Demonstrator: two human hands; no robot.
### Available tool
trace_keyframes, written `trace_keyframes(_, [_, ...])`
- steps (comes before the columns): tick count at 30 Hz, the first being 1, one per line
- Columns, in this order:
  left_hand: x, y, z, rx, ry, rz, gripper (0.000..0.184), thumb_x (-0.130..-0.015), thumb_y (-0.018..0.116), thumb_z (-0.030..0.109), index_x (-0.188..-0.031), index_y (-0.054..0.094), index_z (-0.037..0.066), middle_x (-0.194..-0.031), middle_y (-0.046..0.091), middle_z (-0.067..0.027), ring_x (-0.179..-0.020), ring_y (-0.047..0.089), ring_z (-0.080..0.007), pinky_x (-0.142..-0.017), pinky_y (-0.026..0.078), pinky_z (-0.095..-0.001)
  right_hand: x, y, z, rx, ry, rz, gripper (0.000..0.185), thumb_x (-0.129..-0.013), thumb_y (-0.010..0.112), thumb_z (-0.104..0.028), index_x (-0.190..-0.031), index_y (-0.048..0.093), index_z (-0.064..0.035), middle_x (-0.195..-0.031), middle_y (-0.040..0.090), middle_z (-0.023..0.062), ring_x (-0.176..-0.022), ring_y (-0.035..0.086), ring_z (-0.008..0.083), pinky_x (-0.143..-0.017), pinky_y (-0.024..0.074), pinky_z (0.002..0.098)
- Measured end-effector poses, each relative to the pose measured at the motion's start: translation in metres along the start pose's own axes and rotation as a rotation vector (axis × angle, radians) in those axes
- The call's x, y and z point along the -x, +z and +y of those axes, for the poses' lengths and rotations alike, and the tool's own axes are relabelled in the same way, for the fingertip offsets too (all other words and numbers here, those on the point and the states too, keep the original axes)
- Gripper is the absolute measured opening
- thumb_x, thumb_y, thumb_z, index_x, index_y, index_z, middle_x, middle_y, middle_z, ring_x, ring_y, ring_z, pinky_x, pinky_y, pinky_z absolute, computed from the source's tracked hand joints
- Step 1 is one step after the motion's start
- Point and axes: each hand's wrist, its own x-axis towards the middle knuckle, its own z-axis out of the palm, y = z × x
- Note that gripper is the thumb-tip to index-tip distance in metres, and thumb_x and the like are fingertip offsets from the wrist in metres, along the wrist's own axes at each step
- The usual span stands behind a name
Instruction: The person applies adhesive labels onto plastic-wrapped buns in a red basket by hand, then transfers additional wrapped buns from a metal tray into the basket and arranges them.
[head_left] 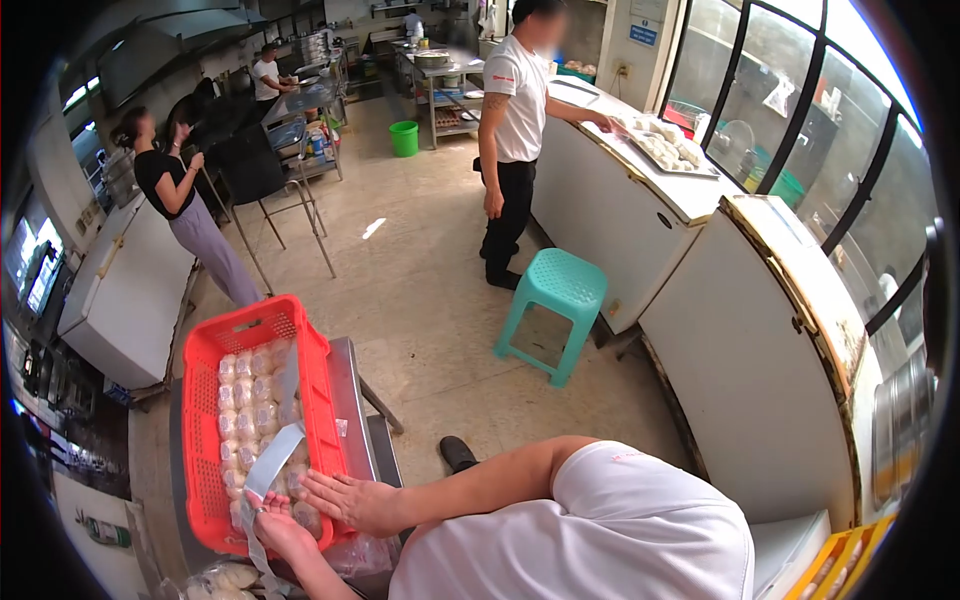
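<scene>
A red plastic crate (325, 400) stands on a metal table, filled with rows of small wrapped round items (245, 395). A pale translucent strip (275, 458) lies across them and hangs down over the crate's near end. My left hand (285, 530), palm up with a ring on one finger, holds the strip at the crate's near corner. Just right of it, my right hand (360, 503) is stretched out flat, fingers apart, over the crate's near right edge and touching or close to the wrapped items.
A turquoise stool (560, 300) stands ahead on the right. Behind it, a person (518, 100) in a white shirt reaches to a tray (665, 150) of pale pieces on a white chest. Another person (170, 190) stands at the left. More wrapped items (225, 578) lie below the crate.
</scene>
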Motion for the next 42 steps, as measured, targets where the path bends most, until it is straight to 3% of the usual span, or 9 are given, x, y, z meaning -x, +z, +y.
trace_keyframes(14, [-0.001,-0.001,0.002,0.016,-0.098,-0.07,0.04,-0.104,0.065,0.042,-0.096,0.062,0.003,-0.087,0.059,0.0001,-0.079,0.053,-0.0115,-0.078,0.045,-0.0281,-0.001,0.003,-0.01,0.011,0.06,0.017,0.118,-0.078,0.076,-0.016,-0.162,-0.005,0.0084,-0.172,-0.007,0.0284,-0.161,-0.003,0.0389,-0.128,0.0194,0.0502])
trace_keyframes(29, [-0.003,-0.006,0.0,0.1,-0.084,-0.056,0.038,-0.105,0.064,0.041,-0.101,0.062,0.003,-0.09,0.058,-0.001,-0.081,0.052,-0.0119,-0.08,0.045,-0.029,-0.002,0.01,-0.009,0.047,0.056,0.092,0.108,-0.083,0.07,-0.015,-0.162,0.0,0.01,-0.172,-0.003,0.0287,-0.161,0.002,0.0392,-0.128,0.0192,0.0486])
trace_keyframes(42, [-0.006,-0.003,-0.001,0.008,-0.048,0.003,0.036,-0.103,0.066,0.04,-0.101,0.061,0.005,-0.092,0.057,0.0004,-0.082,0.051,-0.0122,-0.079,0.046,-0.0292,-0.003,-0.008,-0.001,0.019,0.007,-0.032,0.113,-0.081,0.073,-0.017,-0.162,-0.002,0.0098,-0.171,-0.005,0.0306,-0.161,0.001,0.0409,-0.127,0.0234,0.0514])
